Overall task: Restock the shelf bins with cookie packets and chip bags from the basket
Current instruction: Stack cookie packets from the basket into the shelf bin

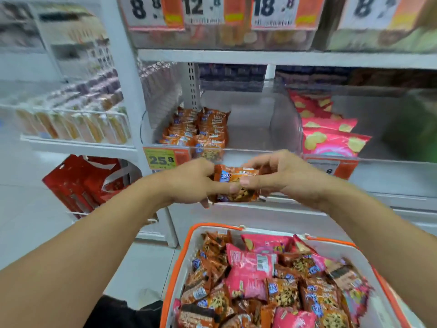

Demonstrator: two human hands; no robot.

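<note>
Head view: left hand and right hand together pinch one orange cookie packet.

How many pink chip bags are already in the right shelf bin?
3 visible: a rear pink chip bag, a middle one and a front one, overlapping at the left side of the clear bin. More may hide behind them.

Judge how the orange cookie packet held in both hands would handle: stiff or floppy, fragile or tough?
The cookie packet is probably light: fingertips of the left hand and right hand suffice. Its crinkled film likely flexes, and the cookies inside may crack if squeezed.
</note>
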